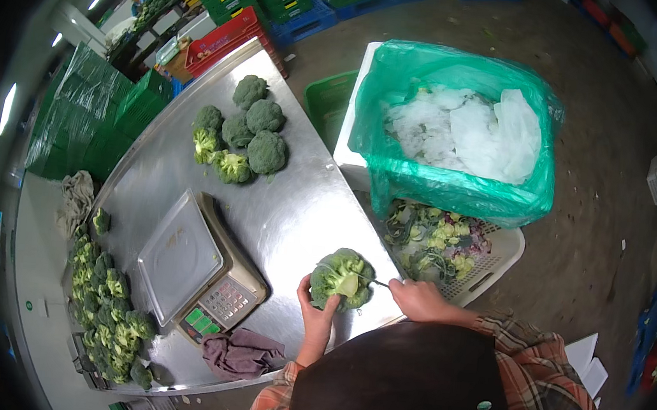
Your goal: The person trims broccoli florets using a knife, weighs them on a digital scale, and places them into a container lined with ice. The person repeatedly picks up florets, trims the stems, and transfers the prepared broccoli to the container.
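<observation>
A broccoli head (339,270) is turned stem-side up above the metal table (298,220), held in my left hand (319,315) with thumb and fingers around its lower left side. My right hand (421,300) grips a knife (373,280), its thin blade reaching across the stalks from the right; the handle is mostly hidden in my fist. Several broccoli heads (266,151) lie together at the table's far end, some showing cut stems. A larger pile of broccoli (114,315) rests along the left edge.
A weighing scale (221,295) stands left of my hands, with a purple cloth (242,352) beside it. Right of the table are a foam box with green plastic lining (459,187) holding ice, and a white basket (502,258) of trimmings. Green crates (77,124) stand beyond.
</observation>
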`<state>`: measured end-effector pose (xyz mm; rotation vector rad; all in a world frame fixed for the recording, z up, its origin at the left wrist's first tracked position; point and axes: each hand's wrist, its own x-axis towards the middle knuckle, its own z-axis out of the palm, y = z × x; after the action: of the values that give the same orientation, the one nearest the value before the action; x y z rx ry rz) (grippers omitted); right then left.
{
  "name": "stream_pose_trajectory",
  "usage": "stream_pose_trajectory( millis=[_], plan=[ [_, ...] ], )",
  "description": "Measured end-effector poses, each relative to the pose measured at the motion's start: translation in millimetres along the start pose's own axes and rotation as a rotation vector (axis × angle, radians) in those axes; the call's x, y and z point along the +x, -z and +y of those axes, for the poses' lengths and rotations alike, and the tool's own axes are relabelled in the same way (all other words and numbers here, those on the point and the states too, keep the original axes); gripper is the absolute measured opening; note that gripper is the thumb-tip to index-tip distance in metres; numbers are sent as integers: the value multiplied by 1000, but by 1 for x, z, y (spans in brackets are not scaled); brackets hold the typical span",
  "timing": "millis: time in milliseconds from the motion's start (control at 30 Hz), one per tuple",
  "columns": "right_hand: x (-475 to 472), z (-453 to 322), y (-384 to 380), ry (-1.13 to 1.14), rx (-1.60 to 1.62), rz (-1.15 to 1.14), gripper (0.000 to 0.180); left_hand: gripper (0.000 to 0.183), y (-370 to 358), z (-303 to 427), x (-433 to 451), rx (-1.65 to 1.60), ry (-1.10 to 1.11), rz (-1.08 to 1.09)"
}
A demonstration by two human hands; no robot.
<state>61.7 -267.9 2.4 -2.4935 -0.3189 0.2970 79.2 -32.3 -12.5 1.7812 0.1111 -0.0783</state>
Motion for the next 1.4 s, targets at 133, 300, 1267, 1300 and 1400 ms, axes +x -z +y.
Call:
stream_pose_trajectory(
  millis=[133, 300, 1267, 1300, 1400],
  plan=[
    [35, 21, 1, -163, -112, 198, 9, 65, -10, -5, 4, -514, 244, 122],
    [19, -6, 35, 37, 73, -65, 11, 65, -7, 5, -1, -635, 233, 59],
    [1, 52, 22, -467, 755, 92, 25, 71, 209, 48, 129, 9, -132, 930],
    [2, 49, 18, -439, 756, 71, 25, 77, 229, 38, 128, 122, -58, 972],
    [5, 47, 12, -430, 752, 48, 24, 83, 238, 27, 119, 229, -31, 1053]
  ],
)
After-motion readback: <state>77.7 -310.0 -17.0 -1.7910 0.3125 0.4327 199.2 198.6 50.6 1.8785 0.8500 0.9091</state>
